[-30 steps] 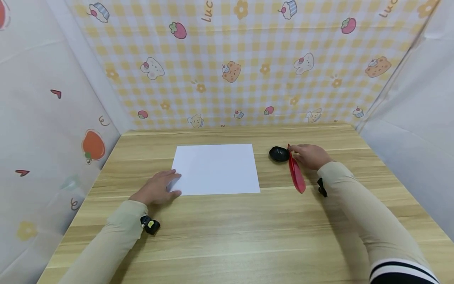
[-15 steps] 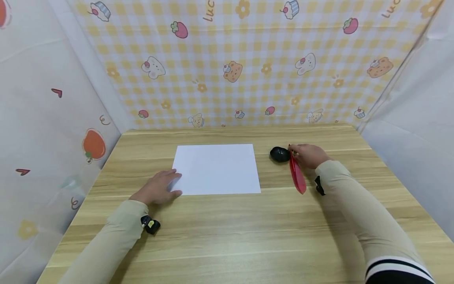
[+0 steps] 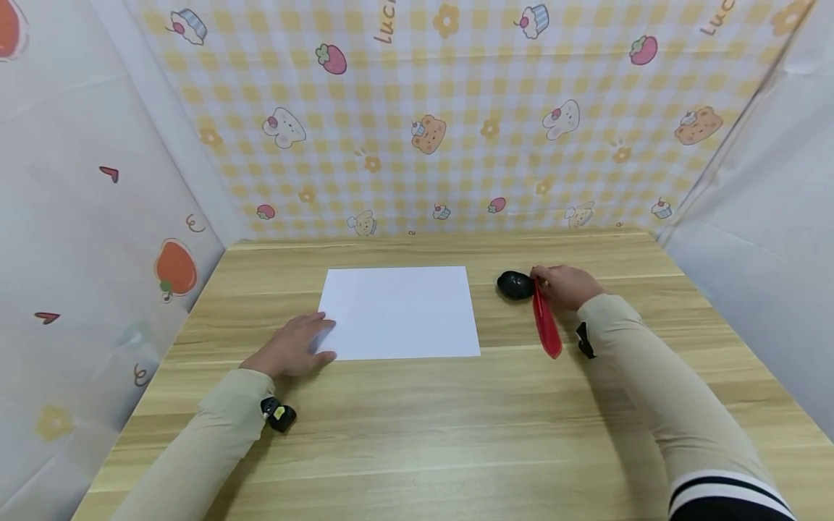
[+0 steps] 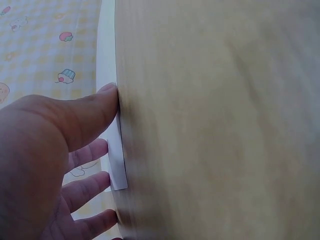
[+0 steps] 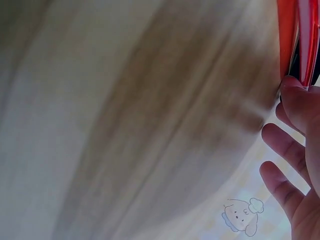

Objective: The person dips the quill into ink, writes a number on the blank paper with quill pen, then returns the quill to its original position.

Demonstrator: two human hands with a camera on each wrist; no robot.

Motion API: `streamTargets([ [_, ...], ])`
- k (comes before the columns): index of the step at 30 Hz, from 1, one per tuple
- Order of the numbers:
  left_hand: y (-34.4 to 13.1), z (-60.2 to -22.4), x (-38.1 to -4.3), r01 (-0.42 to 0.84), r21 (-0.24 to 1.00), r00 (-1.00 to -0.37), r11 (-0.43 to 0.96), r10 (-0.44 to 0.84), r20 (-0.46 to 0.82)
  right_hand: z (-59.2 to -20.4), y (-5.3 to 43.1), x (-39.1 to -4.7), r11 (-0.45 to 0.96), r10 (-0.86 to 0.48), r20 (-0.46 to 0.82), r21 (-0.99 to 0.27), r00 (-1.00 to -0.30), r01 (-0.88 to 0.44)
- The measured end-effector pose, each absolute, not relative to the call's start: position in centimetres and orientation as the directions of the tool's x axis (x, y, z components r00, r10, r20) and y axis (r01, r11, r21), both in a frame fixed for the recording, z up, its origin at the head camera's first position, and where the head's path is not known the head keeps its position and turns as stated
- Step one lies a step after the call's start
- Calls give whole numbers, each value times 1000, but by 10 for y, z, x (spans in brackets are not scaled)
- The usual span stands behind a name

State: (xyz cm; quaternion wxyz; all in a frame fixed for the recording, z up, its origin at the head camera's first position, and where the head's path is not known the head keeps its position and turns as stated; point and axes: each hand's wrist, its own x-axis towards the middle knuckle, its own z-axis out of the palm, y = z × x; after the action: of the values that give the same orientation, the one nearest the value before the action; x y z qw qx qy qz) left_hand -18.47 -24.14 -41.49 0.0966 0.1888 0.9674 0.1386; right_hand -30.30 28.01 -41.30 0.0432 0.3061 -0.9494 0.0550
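My left hand (image 3: 292, 346) rests with spread fingers at the left edge of a white sheet of paper (image 3: 400, 312). In the left wrist view, the thumb touches the sheet's edge (image 4: 118, 165) near a corner. On the right, my right hand (image 3: 570, 286) pinches the far end of a long, narrow, glossy red thing (image 3: 547, 325) that tapers toward me. The right wrist view shows the thumb against its end, the other fingers apart from it. Right beside it sits a glossy black oval object (image 3: 515, 286), partly overlapped by the red thing.
The wooden table (image 3: 404, 434) ends at a yellow checked cloth wall (image 3: 378, 108) behind. White cloth walls (image 3: 78, 239) stand at both sides. Each wrist carries a small black camera, the left one (image 3: 279, 414) facing up in the head view.
Both hands stay nearly where they were. The red thing shifts very slightly under the right hand's fingers; the view tilts a little.
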Motion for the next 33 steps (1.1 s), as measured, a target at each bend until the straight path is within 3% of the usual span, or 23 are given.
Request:
streamTargets([
  [33, -238, -414, -186, 316, 300, -912, 900, 375, -164, -411, 286, -296, 767, -628, 77, -111, -775, -632],
])
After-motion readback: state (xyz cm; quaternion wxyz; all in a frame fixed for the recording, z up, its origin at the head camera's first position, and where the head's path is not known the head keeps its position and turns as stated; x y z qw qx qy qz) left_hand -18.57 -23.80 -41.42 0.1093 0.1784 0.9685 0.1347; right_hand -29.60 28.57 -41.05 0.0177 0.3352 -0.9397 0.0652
